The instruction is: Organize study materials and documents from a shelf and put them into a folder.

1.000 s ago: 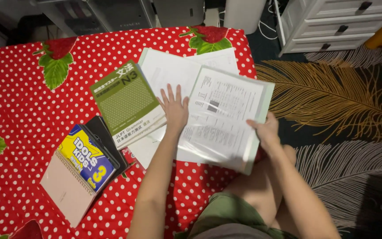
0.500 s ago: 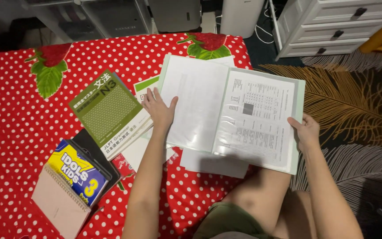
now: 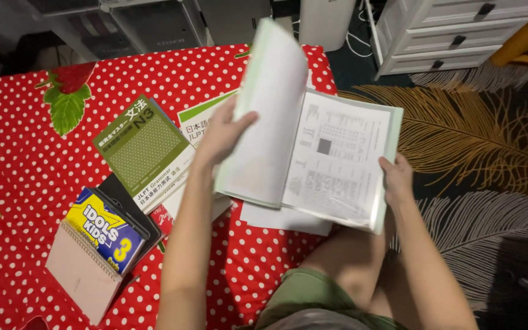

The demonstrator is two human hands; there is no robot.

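folder (image 3: pixel 337 162) of clear sleeves, pale green, open above table edge and lap; lifted cover blurred. left hand (image 3: pixel 221 135) gripping that raised cover, right hand (image 3: pixel 396 180) pinching right edge. green book (image 3: pixel 142 146) just left, partly covering another.

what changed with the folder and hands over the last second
The left hand has lifted the left cover of the clear-sleeve folder from flat to upright, swinging it toward the right. The right hand still grips the folder's right edge. The green book and yellow book stayed put.
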